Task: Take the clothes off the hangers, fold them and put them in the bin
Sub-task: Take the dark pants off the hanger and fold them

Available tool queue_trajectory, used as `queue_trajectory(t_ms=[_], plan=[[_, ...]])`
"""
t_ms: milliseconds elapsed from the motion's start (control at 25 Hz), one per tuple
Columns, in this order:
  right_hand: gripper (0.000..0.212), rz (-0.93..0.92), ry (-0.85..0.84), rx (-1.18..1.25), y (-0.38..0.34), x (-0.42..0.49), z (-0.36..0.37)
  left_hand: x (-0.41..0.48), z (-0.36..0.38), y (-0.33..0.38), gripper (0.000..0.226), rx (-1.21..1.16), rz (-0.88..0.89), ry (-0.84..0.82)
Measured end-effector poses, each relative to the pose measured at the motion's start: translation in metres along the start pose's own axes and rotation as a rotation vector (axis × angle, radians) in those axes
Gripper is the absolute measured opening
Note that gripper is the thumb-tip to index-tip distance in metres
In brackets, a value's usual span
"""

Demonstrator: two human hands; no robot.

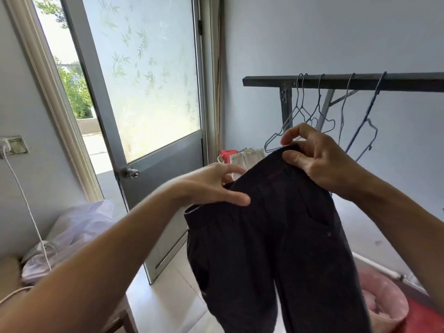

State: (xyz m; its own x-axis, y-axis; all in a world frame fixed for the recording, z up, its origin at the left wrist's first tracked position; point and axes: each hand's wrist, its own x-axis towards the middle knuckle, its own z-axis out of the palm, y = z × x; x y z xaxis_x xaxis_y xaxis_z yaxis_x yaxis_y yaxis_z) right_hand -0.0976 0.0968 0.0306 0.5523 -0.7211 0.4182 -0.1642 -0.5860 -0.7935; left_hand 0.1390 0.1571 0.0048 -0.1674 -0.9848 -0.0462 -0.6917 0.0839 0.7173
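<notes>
Hanging from both hands, a pair of dark trousers [276, 231] is held up by its waistband in the head view, legs dropping toward the pale tiled floor [177, 292]. The left hand [211, 186] pinches the near end of the waistband, thumb on top and fingers curled behind the cloth. The right hand [314, 155] grips the far, higher end, thumb pressed on the fabric and index finger hooked over the edge.

Behind the right hand runs a dark metal rail [348, 81] against a grey-blue wall [324, 32], with several bare wire hangers [319, 109] hooked over it. Beyond the left hand stands a grey door [153, 145] with a frosted leaf-patterned pane and a round knob [131, 173]; it is open, showing greenery and bright ground outside. Between the hands, farther back, sit a pale cloth bag [247, 156] and something red, contents hidden.

Below the right forearm lies a pink bin [384, 296], mostly blocked by the trousers and arm; what it holds cannot be told. Left of the left arm, a white plastic bag [79, 227] slumps by the wall, and a white cable [24, 200] runs down from a wall socket [13, 145].
</notes>
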Motion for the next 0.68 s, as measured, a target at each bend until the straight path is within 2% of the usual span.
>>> queue_trajectory(t_ms=[80, 160, 280, 400, 520, 600, 680], plan=[[0.017, 0.001, -0.015, 0.012, -0.001, 0.001, -0.002, 0.007, 0.010, 0.008, 0.024, -0.109, 0.030, 0.051], [0.025, 0.034, -0.020, 0.028, 0.002, 0.000, -0.007, 0.012, 0.008, 0.012, 0.016, -0.146, -0.005, 0.094], [0.032, 0.020, 0.037, -0.087, 0.013, -0.005, -0.004, 0.018, 0.007, 0.019, 0.006, -0.245, -0.153, 0.163], [0.032, -0.033, 0.168, -0.082, 0.022, -0.013, 0.011, 0.024, 0.012, 0.026, 0.013, -0.474, -0.237, 0.242], [0.030, -0.050, 0.230, -0.079, 0.029, -0.020, 0.028, 0.025, 0.015, 0.029, 0.016, -0.714, -0.268, 0.324], [0.026, -0.062, 0.238, -0.047, 0.029, -0.022, 0.041, 0.028, 0.016, 0.029, 0.016, -0.791, -0.262, 0.383], [0.015, -0.059, 0.230, 0.094, 0.027, -0.023, 0.051, 0.027, 0.017, 0.031, 0.020, -0.807, -0.249, 0.438]])
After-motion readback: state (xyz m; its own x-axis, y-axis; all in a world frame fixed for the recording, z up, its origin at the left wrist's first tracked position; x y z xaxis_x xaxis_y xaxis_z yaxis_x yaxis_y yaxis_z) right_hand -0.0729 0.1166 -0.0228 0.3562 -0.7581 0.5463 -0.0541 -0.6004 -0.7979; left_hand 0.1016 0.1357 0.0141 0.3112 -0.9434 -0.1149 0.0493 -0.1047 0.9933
